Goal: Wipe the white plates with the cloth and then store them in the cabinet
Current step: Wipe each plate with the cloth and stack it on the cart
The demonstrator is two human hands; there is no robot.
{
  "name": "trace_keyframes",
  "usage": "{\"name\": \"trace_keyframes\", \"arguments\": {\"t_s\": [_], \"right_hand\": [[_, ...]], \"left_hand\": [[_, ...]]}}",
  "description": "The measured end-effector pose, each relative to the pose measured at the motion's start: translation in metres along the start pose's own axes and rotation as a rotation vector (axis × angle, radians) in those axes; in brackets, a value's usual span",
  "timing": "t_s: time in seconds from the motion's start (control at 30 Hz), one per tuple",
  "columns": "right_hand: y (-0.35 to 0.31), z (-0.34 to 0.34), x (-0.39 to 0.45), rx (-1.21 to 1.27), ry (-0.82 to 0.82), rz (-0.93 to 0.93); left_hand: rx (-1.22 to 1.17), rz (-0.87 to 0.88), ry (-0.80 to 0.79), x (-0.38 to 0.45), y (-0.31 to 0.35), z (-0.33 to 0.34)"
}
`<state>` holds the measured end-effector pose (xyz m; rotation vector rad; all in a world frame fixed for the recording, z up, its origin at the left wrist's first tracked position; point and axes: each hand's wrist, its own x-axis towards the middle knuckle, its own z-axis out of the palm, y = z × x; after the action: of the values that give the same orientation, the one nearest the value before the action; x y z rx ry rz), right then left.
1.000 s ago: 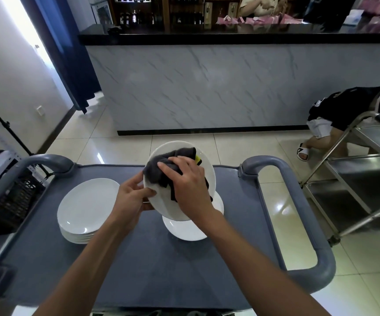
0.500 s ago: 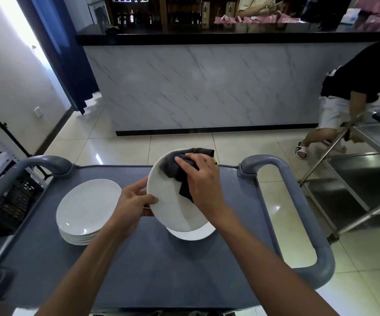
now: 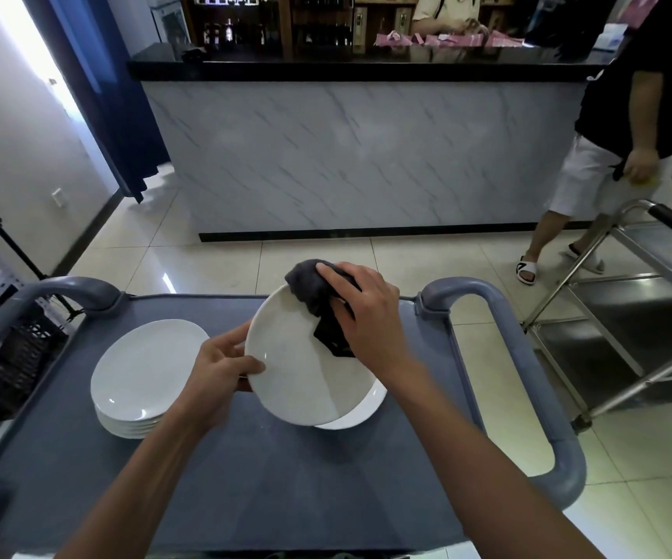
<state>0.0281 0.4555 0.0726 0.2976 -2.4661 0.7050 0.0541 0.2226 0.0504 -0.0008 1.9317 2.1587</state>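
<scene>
Your left hand (image 3: 221, 367) grips the near-left rim of a white plate (image 3: 298, 377), thumb lying over the top face and the other fingers curled underneath, so the plate is held tilted above the grey cart (image 3: 245, 490) with its far edge raised. Your right hand (image 3: 362, 312) is clenched on a dark grey cloth (image 3: 314, 294), pressing it against the far-right part of that plate; the cloth bunches up over the plate's far rim, and one corner hangs down across the face beside your wrist. Directly under the held plate, a second white plate (image 3: 360, 413) lies flat on the cart, only its near-right edge showing. To the left of the held plate, a stack of white plates (image 3: 145, 377) sits on the cart top, apart from your left hand. The cart's curved handle (image 3: 528, 381) runs to the right of the held plate. Beyond the cart stands a marble-fronted counter (image 3: 358, 155) with a black top, and shelves of bottles behind it. To the right of the cart is a metal trolley (image 3: 628, 316), and a person in a black shirt and white shorts (image 3: 592, 175) stands just behind it, near the counter's right end.
</scene>
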Motion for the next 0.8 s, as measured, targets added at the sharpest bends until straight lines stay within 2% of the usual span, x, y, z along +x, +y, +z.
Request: {"name": "trace_keyframes", "arguments": {"t_s": [0.27, 0.4, 0.6, 0.8], "right_hand": [[0.012, -0.014, -0.001, 0.144, -0.261, 0.011], [0.015, -0.018, -0.006, 0.222, -0.314, 0.038], [0.014, -0.015, -0.013, 0.318, -0.252, 0.066], [0.007, -0.014, -0.019, 0.314, -0.109, -0.002]], "left_hand": [[0.039, 0.055, -0.079, -0.001, -0.004, -0.014], [0.077, 0.073, -0.103, -0.001, -0.005, -0.021], [0.127, 0.115, -0.092, 0.002, -0.002, -0.023], [0.229, 0.150, 0.013, 0.003, -0.007, -0.018]]}}
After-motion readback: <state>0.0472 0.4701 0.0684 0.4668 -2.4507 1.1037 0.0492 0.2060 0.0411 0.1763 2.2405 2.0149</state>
